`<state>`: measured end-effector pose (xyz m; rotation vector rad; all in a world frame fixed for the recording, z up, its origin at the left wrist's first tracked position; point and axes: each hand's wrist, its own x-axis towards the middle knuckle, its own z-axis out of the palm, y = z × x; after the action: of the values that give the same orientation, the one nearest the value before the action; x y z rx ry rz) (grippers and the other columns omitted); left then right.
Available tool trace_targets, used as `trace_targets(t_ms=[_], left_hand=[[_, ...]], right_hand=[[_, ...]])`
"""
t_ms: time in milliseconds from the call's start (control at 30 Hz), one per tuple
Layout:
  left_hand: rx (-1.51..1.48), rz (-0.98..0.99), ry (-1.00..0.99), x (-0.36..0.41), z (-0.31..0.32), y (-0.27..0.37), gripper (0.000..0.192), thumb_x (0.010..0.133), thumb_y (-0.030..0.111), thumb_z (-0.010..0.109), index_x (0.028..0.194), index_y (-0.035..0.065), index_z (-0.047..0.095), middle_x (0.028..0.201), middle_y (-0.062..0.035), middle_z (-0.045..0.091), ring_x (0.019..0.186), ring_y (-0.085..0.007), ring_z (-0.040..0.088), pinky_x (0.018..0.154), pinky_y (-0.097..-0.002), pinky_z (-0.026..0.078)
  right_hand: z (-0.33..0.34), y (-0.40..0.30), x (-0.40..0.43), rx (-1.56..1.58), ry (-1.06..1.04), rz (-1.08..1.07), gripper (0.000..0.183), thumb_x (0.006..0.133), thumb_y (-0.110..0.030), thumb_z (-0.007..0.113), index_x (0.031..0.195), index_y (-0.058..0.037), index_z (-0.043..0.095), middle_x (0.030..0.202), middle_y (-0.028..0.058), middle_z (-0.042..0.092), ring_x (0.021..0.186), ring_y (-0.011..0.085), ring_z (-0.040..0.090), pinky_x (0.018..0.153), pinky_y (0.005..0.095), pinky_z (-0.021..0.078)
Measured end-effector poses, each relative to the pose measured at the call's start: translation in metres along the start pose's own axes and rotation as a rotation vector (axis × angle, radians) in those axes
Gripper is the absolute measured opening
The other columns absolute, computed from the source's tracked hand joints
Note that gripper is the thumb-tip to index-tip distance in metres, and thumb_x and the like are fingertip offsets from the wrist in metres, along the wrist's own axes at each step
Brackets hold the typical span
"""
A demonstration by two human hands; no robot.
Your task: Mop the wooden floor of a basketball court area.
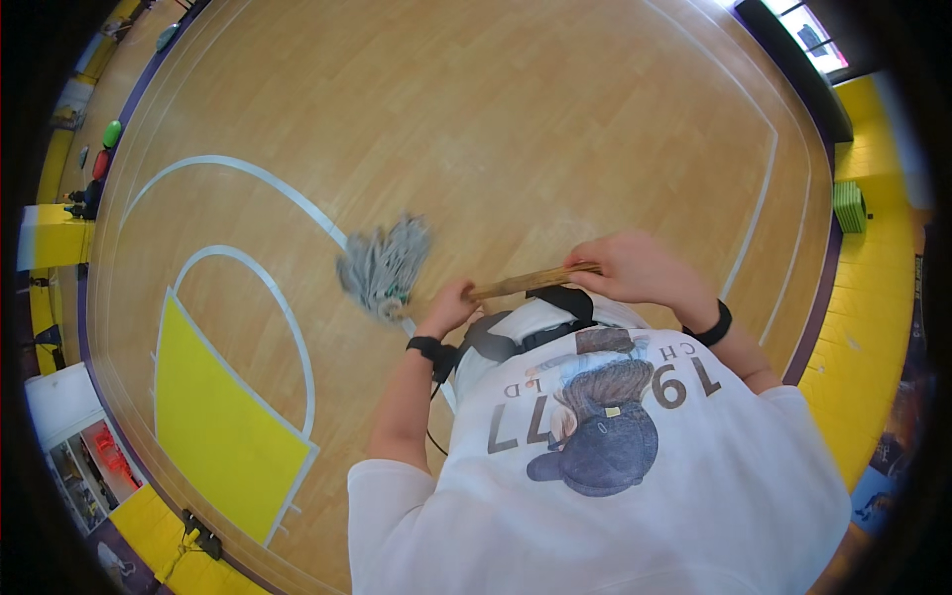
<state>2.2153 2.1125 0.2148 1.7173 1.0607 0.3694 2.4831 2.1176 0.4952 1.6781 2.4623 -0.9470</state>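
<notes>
Both my hands grip a wooden mop handle (524, 282) held across the front of my body. My left hand (450, 305) is closed around it on the side toward the mop head. Around the handle's other end curls my right hand (632, 266), fingers bent over the wood. Grey strands of a string mop head (385, 264) spread on the wooden floor (476, 134) ahead and to the left, over a white court line. The stretch of handle between my left hand and the mop head is hidden.
White lines and a yellow painted area (223, 416) mark the court at left. Yellow padding (863, 335) borders the right side, with a stack of green items (849, 207) against it. A white shelf unit (93, 461) stands at lower left. Green (111, 134) and red (100, 164) objects sit beyond the left edge.
</notes>
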Motion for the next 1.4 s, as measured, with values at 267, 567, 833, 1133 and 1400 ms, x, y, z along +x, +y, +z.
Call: trace_targets(t_ms=[267, 567, 833, 1133, 1400], left_hand=[[0.186, -0.294, -0.016, 0.010, 0.074, -0.038, 0.025, 0.069, 0.021, 0.066, 0.084, 0.0033, 0.058, 0.081, -0.0196, 0.059, 0.078, -0.0349, 0.056, 0.067, -0.0404, 0.044], [0.227, 0.042, -0.402, 0.185, 0.147, 0.033, 0.025, 0.073, 0.025, 0.061, 0.088, 0.0050, 0.061, 0.084, -0.0196, 0.060, 0.081, -0.0360, 0.057, 0.067, -0.0412, 0.045], [0.208, 0.280, -0.474, 0.300, 0.192, 0.147, 0.017, 0.071, 0.016, 0.067, 0.076, 0.0039, 0.055, 0.065, -0.0129, 0.057, 0.058, -0.0246, 0.052, 0.055, -0.0325, 0.042], [0.111, 0.428, -0.074, 0.317, 0.165, 0.161, 0.012, 0.068, 0.005, 0.059, 0.078, 0.0039, 0.053, 0.078, -0.0172, 0.057, 0.076, -0.0341, 0.055, 0.063, -0.0367, 0.043], [0.047, 0.098, 0.064, 0.237, 0.116, 0.102, 0.017, 0.069, 0.008, 0.063, 0.082, 0.0038, 0.053, 0.080, -0.0153, 0.056, 0.077, -0.0321, 0.055, 0.065, -0.0357, 0.043]], right_hand=[[0.028, 0.055, -0.001, 0.116, 0.031, -0.028, 0.018, 0.074, -0.023, 0.056, 0.081, -0.0085, 0.062, 0.071, 0.0128, 0.060, 0.067, 0.0295, 0.059, 0.058, 0.0383, 0.0460], [0.005, 0.132, -0.115, 0.260, 0.545, 0.386, 0.012, 0.078, -0.015, 0.055, 0.082, -0.0052, 0.059, 0.070, 0.0123, 0.057, 0.063, 0.0263, 0.056, 0.056, 0.0334, 0.0437], [-0.019, 0.136, -0.163, 0.356, 0.951, 0.539, 0.009, 0.075, -0.009, 0.061, 0.081, -0.0032, 0.057, 0.066, 0.0088, 0.056, 0.054, 0.0198, 0.055, 0.047, 0.0289, 0.0417], [-0.029, 0.156, -0.143, 0.011, 0.935, 0.154, 0.016, 0.071, -0.016, 0.064, 0.081, -0.0076, 0.056, 0.077, 0.0060, 0.057, 0.059, 0.0196, 0.056, 0.050, 0.0290, 0.0438], [-0.047, 0.174, -0.100, 0.164, 0.721, -0.131, 0.015, 0.073, -0.018, 0.062, 0.083, -0.0086, 0.055, 0.077, 0.0052, 0.055, 0.061, 0.0200, 0.055, 0.051, 0.0300, 0.0436]])
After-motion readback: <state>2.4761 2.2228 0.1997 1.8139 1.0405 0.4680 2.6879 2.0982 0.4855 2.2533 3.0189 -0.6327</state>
